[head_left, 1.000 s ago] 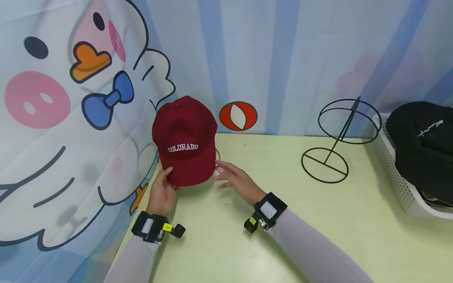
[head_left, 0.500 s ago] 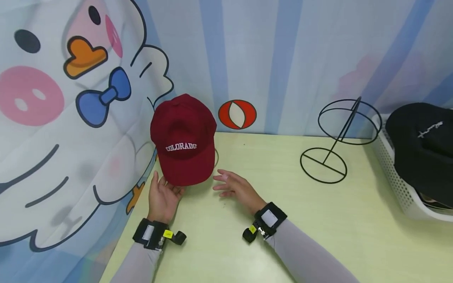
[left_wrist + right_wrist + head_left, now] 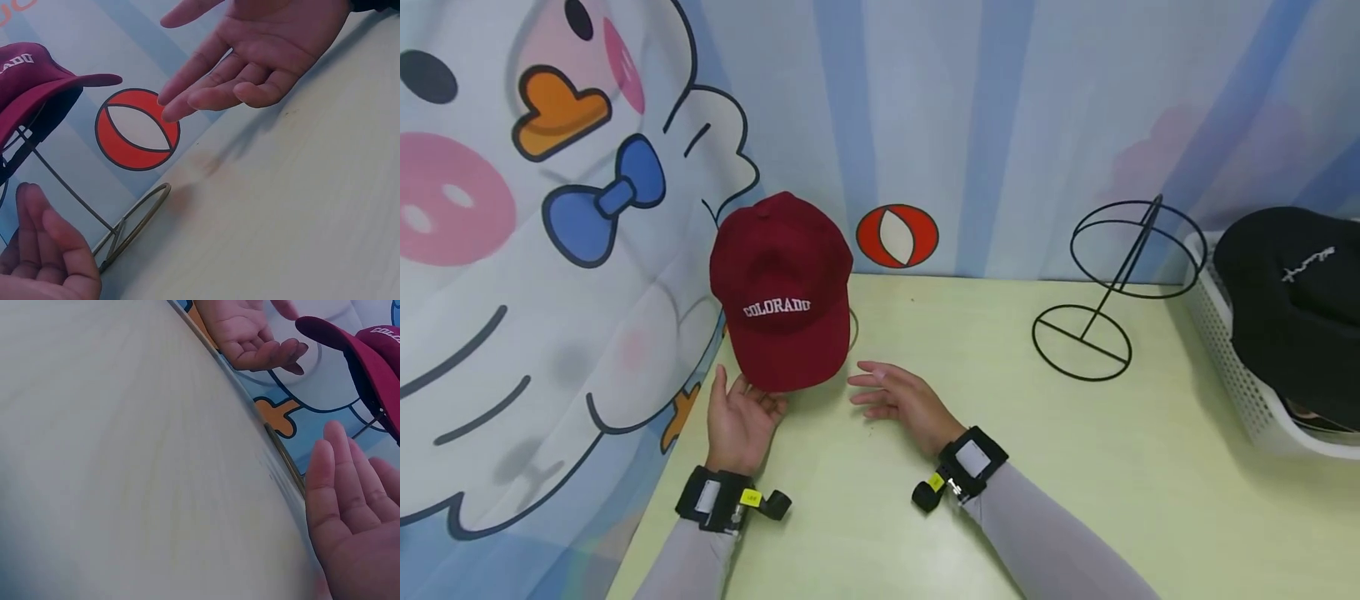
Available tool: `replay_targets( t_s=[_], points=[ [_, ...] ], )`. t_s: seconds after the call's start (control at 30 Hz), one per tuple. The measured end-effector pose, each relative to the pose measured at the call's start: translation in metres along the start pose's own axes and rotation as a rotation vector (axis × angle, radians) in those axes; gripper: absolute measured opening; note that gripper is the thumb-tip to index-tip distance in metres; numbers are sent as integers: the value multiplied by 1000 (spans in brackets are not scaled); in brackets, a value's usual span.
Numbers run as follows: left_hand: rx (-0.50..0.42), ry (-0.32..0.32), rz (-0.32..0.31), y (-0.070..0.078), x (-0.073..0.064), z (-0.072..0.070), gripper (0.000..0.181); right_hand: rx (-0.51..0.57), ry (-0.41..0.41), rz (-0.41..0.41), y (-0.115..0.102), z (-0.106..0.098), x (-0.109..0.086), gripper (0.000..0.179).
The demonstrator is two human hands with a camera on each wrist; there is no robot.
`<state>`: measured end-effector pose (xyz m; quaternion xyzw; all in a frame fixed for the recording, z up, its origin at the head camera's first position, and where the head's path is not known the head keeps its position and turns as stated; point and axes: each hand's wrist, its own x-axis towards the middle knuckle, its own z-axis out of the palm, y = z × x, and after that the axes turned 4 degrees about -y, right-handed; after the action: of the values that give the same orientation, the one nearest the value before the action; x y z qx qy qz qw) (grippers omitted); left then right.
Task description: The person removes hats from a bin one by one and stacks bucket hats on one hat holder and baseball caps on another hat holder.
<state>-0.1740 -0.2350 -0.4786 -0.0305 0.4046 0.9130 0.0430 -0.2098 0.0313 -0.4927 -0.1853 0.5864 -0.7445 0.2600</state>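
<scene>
A dark red baseball cap (image 3: 782, 292) with COLORADO in white letters sits on a wire hat stand (image 3: 69, 187), brim toward me. The cap hides most of the stand in the head view; its round base shows in the left wrist view. My left hand (image 3: 741, 425) is just below the brim's left side, palm up with fingers relaxed, holding nothing. To the right of the brim, my right hand (image 3: 906, 404) hovers over the table with its fingers extended and apart from the cap.
A second black wire hat stand (image 3: 1105, 312) stands bare to the right. Beyond it, at the right edge, a white perforated basket (image 3: 1232, 367) holds a black cap (image 3: 1292, 308) and other items. A cartoon-printed cloth backdrop (image 3: 925, 125) hangs behind the pale table (image 3: 970, 350).
My left hand has let go of the brim and dropped slightly below it. My right hand has drawn back from the brim's right side. The cap stays on its stand.
</scene>
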Motion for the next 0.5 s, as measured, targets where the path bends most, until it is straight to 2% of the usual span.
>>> replay_targets(
  t_s=[0.23, 0.5],
  points=[
    [-42, -7, -3, -1, -4, 1, 49, 17, -1, -1, -1, -3, -2, 54],
    [-114, 29, -58, -16, -4, 4, 36, 14, 26, -13, 0, -12, -13, 55]
  ],
)
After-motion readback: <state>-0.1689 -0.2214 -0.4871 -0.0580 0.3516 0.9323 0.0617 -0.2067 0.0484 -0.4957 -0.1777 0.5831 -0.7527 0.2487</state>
